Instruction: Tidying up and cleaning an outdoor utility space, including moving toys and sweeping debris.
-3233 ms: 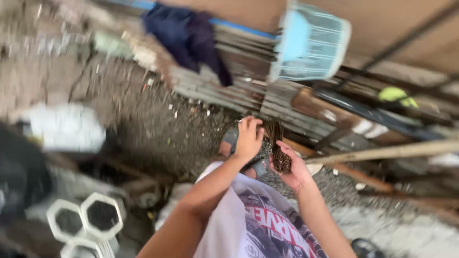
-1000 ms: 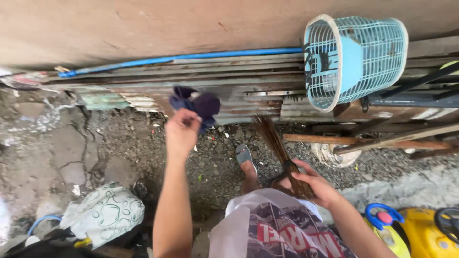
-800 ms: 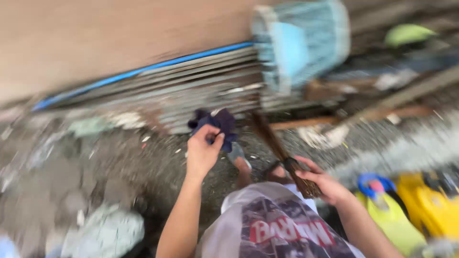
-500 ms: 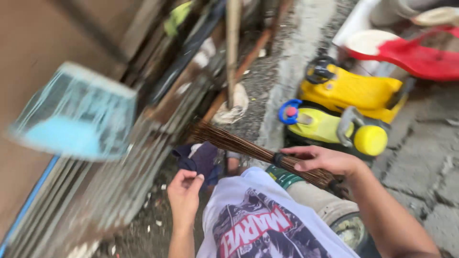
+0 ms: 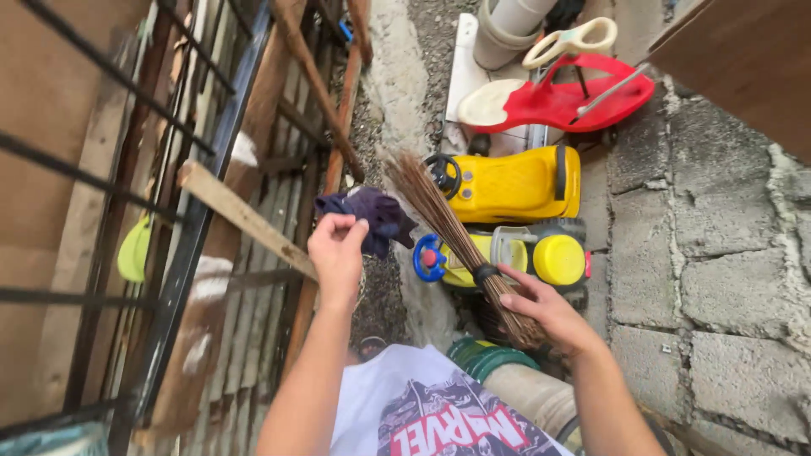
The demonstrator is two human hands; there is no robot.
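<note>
Head view: the left hand (image 5: 338, 251) is pinching a dark cloth (image 5: 372, 215) at chest height; the right hand (image 5: 541, 308) is gripping a stick broom (image 5: 448, 224) by its bound end. Loosely pinched, the cloth could be slipping onto the gravel (image 5: 376, 291).

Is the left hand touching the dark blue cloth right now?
Touching. The head view shows the left hand with its fingertips pinched on the edge of the dark blue cloth, which hangs from them; the right hand grips the stick broom.

The view has swung from the blue basket to the yellow toy cars (image 5: 515, 181); the left hand (image 5: 336, 253) has raised the dark cloth (image 5: 372, 215) beside the stick broom (image 5: 448, 232).
</note>
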